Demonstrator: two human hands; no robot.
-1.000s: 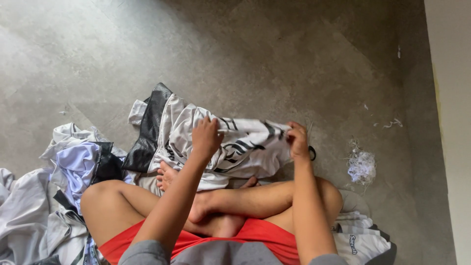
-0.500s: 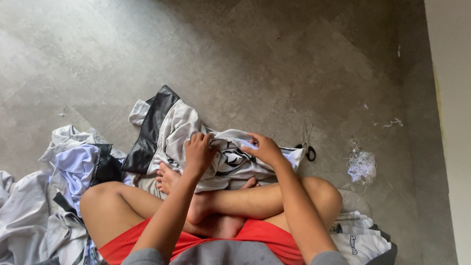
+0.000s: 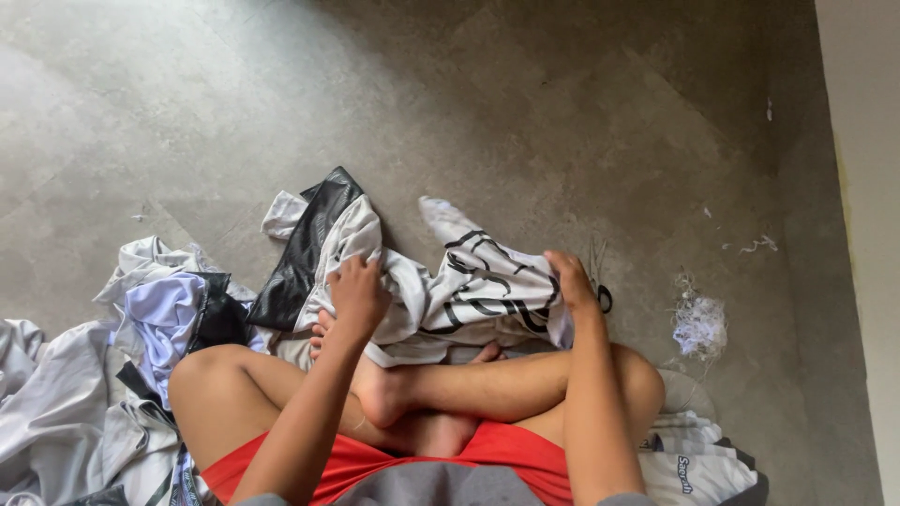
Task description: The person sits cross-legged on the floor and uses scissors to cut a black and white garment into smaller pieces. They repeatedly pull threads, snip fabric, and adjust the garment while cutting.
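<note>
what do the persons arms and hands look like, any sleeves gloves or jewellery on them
Both arms are bare from the hands to near the bottom edge of the picture, where grey sleeve ends just show. The left hand and the right hand wear no gloves. No ring, watch or bracelet shows on either hand or wrist, as far as this view lets me tell.

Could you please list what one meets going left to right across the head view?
Grey clothes pile → lilac shirt → black garment → left hand → white printed shirt → right hand → shredded scraps → pale wall.
</note>
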